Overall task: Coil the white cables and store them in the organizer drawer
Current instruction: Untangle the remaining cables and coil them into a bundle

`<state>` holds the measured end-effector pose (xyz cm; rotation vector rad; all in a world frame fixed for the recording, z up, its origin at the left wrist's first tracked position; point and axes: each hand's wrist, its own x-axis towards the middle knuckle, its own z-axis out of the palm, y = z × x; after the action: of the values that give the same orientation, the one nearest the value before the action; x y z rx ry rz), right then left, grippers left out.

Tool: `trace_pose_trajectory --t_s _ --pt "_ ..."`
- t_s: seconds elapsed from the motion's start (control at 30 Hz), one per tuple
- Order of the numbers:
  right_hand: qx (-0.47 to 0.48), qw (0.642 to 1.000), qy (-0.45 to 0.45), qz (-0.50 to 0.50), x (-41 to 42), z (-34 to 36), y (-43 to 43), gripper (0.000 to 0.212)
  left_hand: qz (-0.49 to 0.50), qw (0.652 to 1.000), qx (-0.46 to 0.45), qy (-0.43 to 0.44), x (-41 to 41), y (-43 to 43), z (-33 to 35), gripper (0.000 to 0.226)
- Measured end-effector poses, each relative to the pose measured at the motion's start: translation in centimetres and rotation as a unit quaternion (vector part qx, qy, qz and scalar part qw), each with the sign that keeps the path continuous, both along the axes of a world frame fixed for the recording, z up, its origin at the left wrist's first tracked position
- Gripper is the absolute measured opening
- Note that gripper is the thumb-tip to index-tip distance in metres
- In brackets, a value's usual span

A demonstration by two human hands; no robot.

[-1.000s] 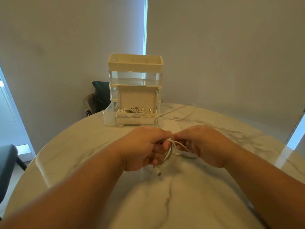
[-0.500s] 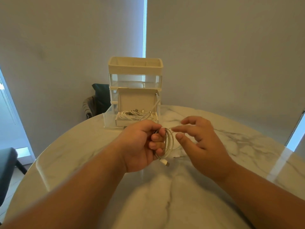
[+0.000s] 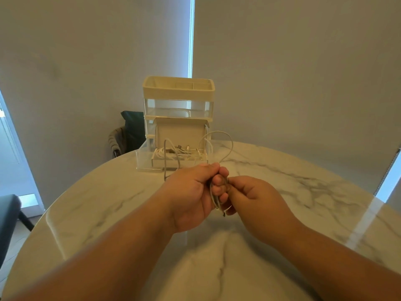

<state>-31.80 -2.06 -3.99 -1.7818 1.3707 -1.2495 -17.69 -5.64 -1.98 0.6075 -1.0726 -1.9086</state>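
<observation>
My left hand (image 3: pixel 195 192) grips a coiled white cable (image 3: pixel 214 198) above the middle of the marble table (image 3: pixel 282 203). A loose length of that cable (image 3: pixel 227 144) arcs up from the fist towards the organizer. My right hand (image 3: pixel 253 196) is pressed against the coil from the right, its fingertips pinching the cable by the left fingers. A plug end sticks out below the coil. Behind the hands stands the cream and clear organizer (image 3: pixel 179 101), its bottom drawer (image 3: pixel 143 157) pulled out. Inside the drawer sits an open white box with other white cables (image 3: pixel 173 152).
A dark chair (image 3: pixel 130 131) with a grey garment stands behind the table's far left edge. Another dark seat (image 3: pixel 8 216) is at the left border. Blinds cover the windows behind. A glare stripe crosses the table at right.
My right hand, open and apart from the coil half a second ago, has closed in and now pinches the cable. A cable loop has swung up towards the organizer.
</observation>
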Motion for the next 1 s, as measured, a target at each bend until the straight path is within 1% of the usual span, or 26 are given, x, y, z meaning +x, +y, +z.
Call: trace_pose_trajectory --t_s 0.07,0.13,0.17,0.2,0.23,0.27,0.3,0.33,0.37,0.43,0.53,0.6,0.83,1.0 --pt "0.015 0.999 -0.035 -0.009 0.0 -0.1 -0.1 0.026 0.024 1.0 0.009 0.007 -0.3 0.0 -0.2 0.026" --pt "0.043 0.992 -0.115 -0.007 0.3 -0.4 0.0 0.015 0.058 0.998 0.018 0.022 -0.5 -0.2 -0.3 0.025" --pt "0.063 0.987 -0.148 0.001 0.4 -0.6 0.1 0.022 0.073 0.997 0.023 0.03 -0.6 -0.3 -0.4 0.025" --pt "0.072 0.985 -0.154 0.009 0.5 -0.8 0.1 0.041 0.086 0.995 0.028 0.038 -0.6 -0.4 -0.4 0.024" --pt "0.067 0.99 -0.12 0.016 0.6 -1.0 0.2 0.053 0.096 0.994 0.035 0.046 -0.5 -0.5 -0.3 0.024" --pt "0.05 0.997 -0.064 0.016 0.7 -1.2 0.2 0.054 0.104 0.993 0.039 0.051 -0.5 -0.6 -0.3 0.023" --pt "0.026 0.999 -0.018 0.012 0.8 -1.2 0.2 0.045 0.109 0.992 0.039 0.053 -0.4 -0.6 -0.3 0.023" --pt "0.007 1.0 0.007 0.003 0.8 -1.1 0.2 0.033 0.113 0.991 0.038 0.055 -0.3 -0.7 -0.2 0.023" --pt "-0.002 1.0 0.013 -0.002 0.7 -1.0 0.1 0.024 0.118 0.991 0.038 0.057 -0.2 -0.7 -0.1 0.023" --pt "0.005 0.999 0.034 0.006 0.4 -0.7 0.0 0.017 0.126 0.989 0.04 0.059 0.0 -0.7 0.0 0.024" --pt "0.011 0.997 0.073 0.014 -0.1 -0.5 -0.2 0.027 0.132 0.989 0.046 0.051 0.1 -0.7 0.1 0.025" --pt "0.016 0.996 0.082 0.018 -0.4 -0.6 -0.3 0.031 0.131 0.989 0.045 0.044 0.1 -0.5 0.0 0.025" --pt "0.017 0.995 0.098 0.014 -1.9 -0.6 -1.0 0.035 0.129 0.991 0.024 0.0 0.2 -0.3 0.1 0.028" --pt "0.038 0.993 0.108 0.033 -1.4 -0.8 -1.0 0.043 0.149 0.989 0.013 0.0 -0.2 -0.2 -0.2 0.026"
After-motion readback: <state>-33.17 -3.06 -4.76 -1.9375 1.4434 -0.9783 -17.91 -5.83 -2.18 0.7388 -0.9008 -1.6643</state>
